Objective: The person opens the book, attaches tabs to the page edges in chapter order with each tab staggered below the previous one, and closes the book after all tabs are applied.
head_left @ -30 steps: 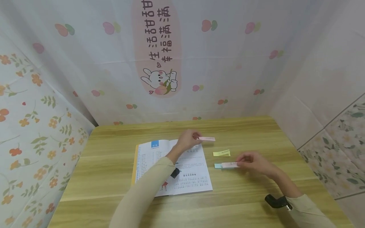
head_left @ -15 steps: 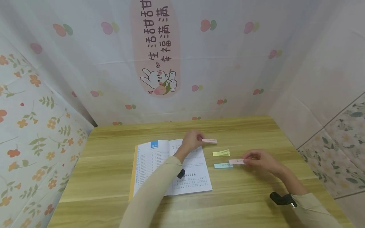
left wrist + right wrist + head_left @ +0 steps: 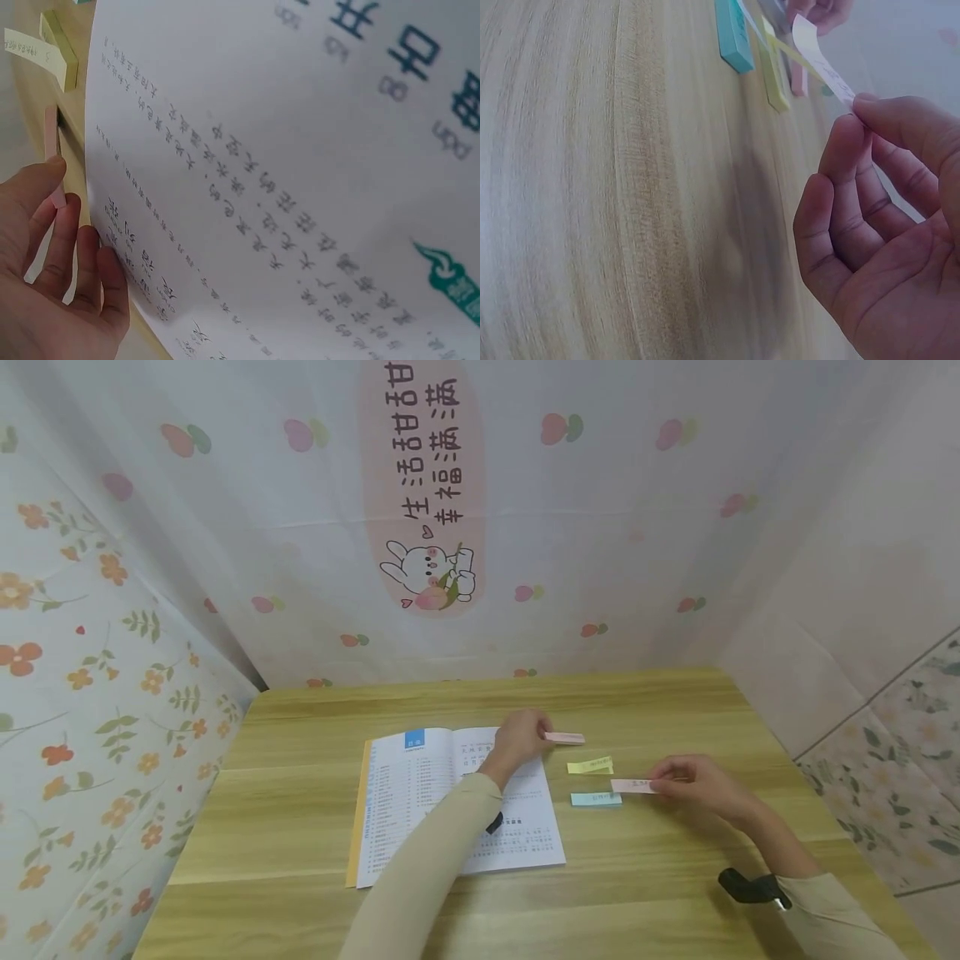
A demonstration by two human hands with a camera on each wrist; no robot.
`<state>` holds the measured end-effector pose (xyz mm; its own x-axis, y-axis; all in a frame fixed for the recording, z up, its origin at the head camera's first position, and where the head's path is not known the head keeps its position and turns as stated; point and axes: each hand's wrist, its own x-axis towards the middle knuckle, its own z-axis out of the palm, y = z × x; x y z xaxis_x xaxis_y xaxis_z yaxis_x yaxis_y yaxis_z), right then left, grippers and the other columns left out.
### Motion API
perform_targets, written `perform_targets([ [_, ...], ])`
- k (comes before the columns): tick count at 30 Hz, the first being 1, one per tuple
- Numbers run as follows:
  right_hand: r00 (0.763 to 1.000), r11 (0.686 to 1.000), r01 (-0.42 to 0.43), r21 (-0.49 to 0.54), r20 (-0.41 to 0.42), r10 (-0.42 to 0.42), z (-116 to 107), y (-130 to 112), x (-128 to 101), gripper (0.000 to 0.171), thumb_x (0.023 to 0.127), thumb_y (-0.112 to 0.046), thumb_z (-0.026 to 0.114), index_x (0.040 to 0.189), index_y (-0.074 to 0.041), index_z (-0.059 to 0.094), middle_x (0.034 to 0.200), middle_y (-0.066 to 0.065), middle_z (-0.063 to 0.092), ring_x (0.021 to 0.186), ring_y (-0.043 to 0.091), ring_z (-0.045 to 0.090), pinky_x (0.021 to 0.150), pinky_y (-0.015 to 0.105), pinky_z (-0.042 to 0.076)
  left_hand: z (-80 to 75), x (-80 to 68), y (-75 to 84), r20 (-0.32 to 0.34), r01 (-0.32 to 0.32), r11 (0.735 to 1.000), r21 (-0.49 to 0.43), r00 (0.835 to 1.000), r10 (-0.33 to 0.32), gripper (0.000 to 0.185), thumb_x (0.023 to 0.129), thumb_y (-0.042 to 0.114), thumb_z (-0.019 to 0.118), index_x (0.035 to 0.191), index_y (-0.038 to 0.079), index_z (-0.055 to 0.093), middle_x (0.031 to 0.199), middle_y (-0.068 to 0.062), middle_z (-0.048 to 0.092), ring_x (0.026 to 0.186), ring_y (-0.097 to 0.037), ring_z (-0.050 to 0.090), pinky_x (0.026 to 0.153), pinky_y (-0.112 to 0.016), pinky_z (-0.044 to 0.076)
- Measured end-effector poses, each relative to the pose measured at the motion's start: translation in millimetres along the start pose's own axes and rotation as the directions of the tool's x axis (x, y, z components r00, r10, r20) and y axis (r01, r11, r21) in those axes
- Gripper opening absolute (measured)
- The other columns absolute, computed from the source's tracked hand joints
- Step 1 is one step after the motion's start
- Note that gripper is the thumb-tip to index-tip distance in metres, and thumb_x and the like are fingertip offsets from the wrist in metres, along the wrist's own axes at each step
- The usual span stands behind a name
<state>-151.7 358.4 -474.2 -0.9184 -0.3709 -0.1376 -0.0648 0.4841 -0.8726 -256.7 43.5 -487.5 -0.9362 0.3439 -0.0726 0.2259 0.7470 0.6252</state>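
Note:
My left hand [image 3: 521, 735] rests over the right page of the open book [image 3: 517, 843], near its upper right edge. Its thumb and fingers pinch one end of a pink sticky note pad [image 3: 52, 142]. Between thumb and index finger, my right hand [image 3: 697, 785] holds a loose pale pink sticky note strip [image 3: 821, 64] with handwriting on it, raised above the table. A yellow sticky note pad [image 3: 588, 767] lies between the two hands, its written top strip lifting at one end. Just left of the right hand is a blue sticky note pad [image 3: 595, 799], also written on.
The wooden table [image 3: 645, 893] carries the book on its left half. Patterned curtains [image 3: 600, 527] stand around the back and sides. A black wrist strap [image 3: 753, 887] sits on the right forearm.
The right hand has drawn the pink strip rightward, off the blue pad, which now shows its writing. The left hand has shifted slightly right and nearer with the pink pad.

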Motion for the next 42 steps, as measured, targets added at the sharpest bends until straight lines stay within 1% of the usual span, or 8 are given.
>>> perform_targets([
  [8, 1.0, 0.999, -0.017, -0.033, -0.016, 0.017, 2.6, 0.0, 1.1, 0.018, 0.097, -0.016, 0.071, 0.105, -0.001, 0.071, 0.096, 0.019, 0.069, 0.082, 0.028, 0.063, 0.069, 0.034, 0.055, 7.4, 2.9, 7.5, 0.006, -0.012, 0.995, 0.102, 1.0, 0.012, 0.014, 0.088, 0.02, 0.081, 0.101, 0.017, 0.076, 0.08, 0.008, 0.061, 0.074, -0.011, 0.055, 0.064, -0.025, 0.045],
  [14, 1.0, 0.999, -0.009, -0.031, -0.002, 0.009, 4.9, 2.1, 3.6, 0.017, 0.097, -0.017, 0.071, 0.105, -0.001, 0.071, 0.096, 0.018, 0.069, 0.081, 0.027, 0.064, 0.068, 0.035, 0.055, 4.4, -1.4, 7.8, 0.03, -0.026, 0.99, 0.14, 0.999, 0.022, 0.024, 0.088, 0.019, 0.081, 0.111, 0.016, 0.074, 0.091, 0.007, 0.064, 0.082, -0.012, 0.058, 0.069, -0.026, 0.048],
  [18, 1.0, 1.0, -0.011, -0.014, 0.006, 0.011, 5.4, 3.0, 4.6, 0.018, 0.098, -0.015, 0.07, 0.106, 0.0, 0.071, 0.096, 0.019, 0.069, 0.081, 0.025, 0.064, 0.068, 0.035, 0.056, -1.3, -4.5, 5.5, 0.057, -0.05, 0.992, 0.114, 0.997, 0.044, 0.034, 0.09, 0.019, 0.079, 0.123, 0.016, 0.07, 0.107, 0.004, 0.067, 0.096, -0.013, 0.062, 0.078, -0.028, 0.05],
  [22, 1.0, 1.0, -0.029, 0.008, 0.01, 0.029, 7.0, 0.8, 5.5, 0.019, 0.098, -0.015, 0.07, 0.107, 0.001, 0.07, 0.095, 0.021, 0.069, 0.078, 0.026, 0.063, 0.065, 0.035, 0.056, -9.7, -8.5, 2.8, 0.084, -0.093, 0.992, 0.081, 0.993, 0.086, 0.035, 0.091, 0.019, 0.076, 0.126, 0.015, 0.068, 0.114, 0.003, 0.067, 0.102, -0.013, 0.062, 0.08, -0.029, 0.051],
  [29, 1.0, 1.0, 0.009, 0.03, 0.009, -0.009, 15.0, -7.3, 10.8, 0.019, 0.097, -0.013, 0.07, 0.107, 0.003, 0.07, 0.095, 0.023, 0.068, 0.078, 0.024, 0.064, 0.065, 0.035, 0.056, -28.6, -24.1, -1.3, 0.107, -0.167, 0.986, -0.006, 0.98, 0.167, 0.032, 0.092, 0.017, 0.073, 0.124, 0.012, 0.067, 0.111, 0.001, 0.069, 0.098, -0.014, 0.064, 0.078, -0.029, 0.051],
  [35, 0.999, 0.998, 0.047, 0.044, -0.009, -0.047, 20.9, -14.5, 15.7, 0.018, 0.098, -0.013, 0.069, 0.107, 0.002, 0.07, 0.093, 0.022, 0.067, 0.072, 0.023, 0.062, 0.059, 0.034, 0.054, -37.9, -41.1, -7.6, 0.076, -0.219, 0.969, -0.116, 0.97, 0.229, 0.019, 0.095, 0.015, 0.069, 0.113, 0.007, 0.069, 0.101, -0.001, 0.07, 0.092, -0.012, 0.066, 0.077, -0.025, 0.052],
  [38, 0.998, 0.998, 0.053, 0.033, -0.022, -0.052, 23.4, -17.0, 18.7, 0.017, 0.098, -0.016, 0.07, 0.107, -0.001, 0.071, 0.094, 0.02, 0.068, 0.074, 0.022, 0.062, 0.06, 0.033, 0.054, -40.3, -49.9, -10.3, 0.068, -0.223, 0.962, -0.158, 0.969, 0.236, 0.015, 0.097, 0.015, 0.069, 0.109, 0.006, 0.07, 0.1, -0.002, 0.069, 0.091, -0.012, 0.066, 0.075, -0.024, 0.052],
  [42, 0.999, 0.998, 0.047, 0.039, -0.03, -0.046, 26.6, -19.7, 24.1, 0.019, 0.098, -0.019, 0.071, 0.107, -0.003, 0.071, 0.096, 0.019, 0.069, 0.08, 0.022, 0.064, 0.067, 0.036, 0.057, -42.4, -59.7, -17.0, 0.071, -0.193, 0.969, -0.152, 0.976, 0.206, 0.015, 0.097, 0.018, 0.069, 0.11, 0.009, 0.07, 0.099, -0.001, 0.07, 0.089, -0.012, 0.066, 0.074, -0.024, 0.053],
])
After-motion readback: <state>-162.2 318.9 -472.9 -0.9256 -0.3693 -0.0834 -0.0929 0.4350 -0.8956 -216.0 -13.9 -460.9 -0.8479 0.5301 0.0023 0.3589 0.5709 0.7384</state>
